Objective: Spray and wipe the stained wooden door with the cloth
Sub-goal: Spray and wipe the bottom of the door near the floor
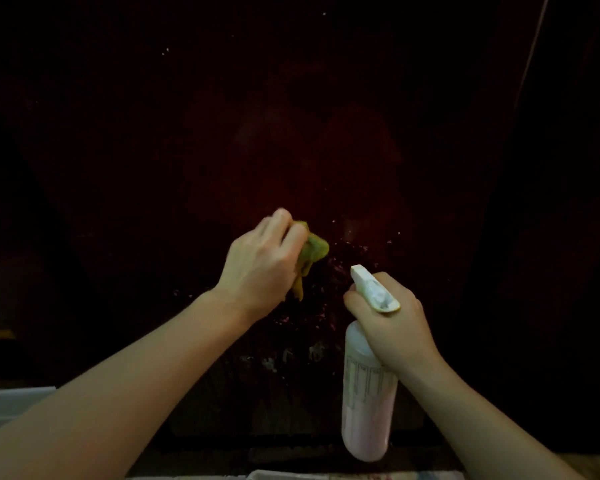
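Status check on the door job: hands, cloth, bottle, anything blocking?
Left hand grips yellow cloth against the dark door. Right hand holds spray bottle, nozzle toward pale stains. Nothing blocking.

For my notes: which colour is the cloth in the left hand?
Yellow-green; the cloth shows best in the head view.

Dark door [291,133] — speckled; crumpled yellow-green cloth [314,249] against it.

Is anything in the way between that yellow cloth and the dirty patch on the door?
Nothing visible. The left hand grips the yellow cloth right at the door, beside the pale stains. The spray bottle, held by the right hand, sits lower right, clear of it.
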Available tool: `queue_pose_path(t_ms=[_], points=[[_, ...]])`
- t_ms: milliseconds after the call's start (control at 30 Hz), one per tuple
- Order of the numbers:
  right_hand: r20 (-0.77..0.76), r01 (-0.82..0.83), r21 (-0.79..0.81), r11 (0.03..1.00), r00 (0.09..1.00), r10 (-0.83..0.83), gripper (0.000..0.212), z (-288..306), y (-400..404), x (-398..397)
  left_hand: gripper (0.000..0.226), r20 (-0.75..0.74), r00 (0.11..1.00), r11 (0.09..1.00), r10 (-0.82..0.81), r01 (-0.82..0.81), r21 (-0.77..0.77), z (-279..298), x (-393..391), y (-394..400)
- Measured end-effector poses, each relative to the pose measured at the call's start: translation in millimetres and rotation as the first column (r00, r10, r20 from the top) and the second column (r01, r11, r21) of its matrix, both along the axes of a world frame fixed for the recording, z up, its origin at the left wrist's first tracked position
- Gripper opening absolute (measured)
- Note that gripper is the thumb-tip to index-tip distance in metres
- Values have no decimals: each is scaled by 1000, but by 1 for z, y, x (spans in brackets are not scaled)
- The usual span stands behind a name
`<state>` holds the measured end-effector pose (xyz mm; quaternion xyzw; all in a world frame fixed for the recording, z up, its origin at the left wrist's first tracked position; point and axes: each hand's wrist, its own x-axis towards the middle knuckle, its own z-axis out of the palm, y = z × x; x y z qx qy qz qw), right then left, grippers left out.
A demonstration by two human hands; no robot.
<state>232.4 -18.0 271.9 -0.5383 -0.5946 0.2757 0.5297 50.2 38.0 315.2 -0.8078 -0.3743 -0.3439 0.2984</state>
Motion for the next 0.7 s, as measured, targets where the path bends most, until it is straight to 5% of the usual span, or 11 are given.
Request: queue_pose_path(t_ms=[200,400,500,600,700], points=[[-9,103,41,994,995,-103,35,-4,-1,9,29,257,966,990,-10,-26,138,46,18,5],[2,-41,48,998,999,41,22,-1,-4,16,7,-31,999,998,-18,19,55,-2,26,5],[44,-72,45,996,997,70,9,3,-4,16,15,-106,994,999,-38,40,15,-19,26,2],[21,20,73,997,1000,-22,25,3,-2,15,2,-138,989,998,-50,45,-43,-20,23,-2],[-11,136,68,988,991,-136,37,2,-1,19,22,-38,998,997,-42,40,-69,-8,20,-4]])
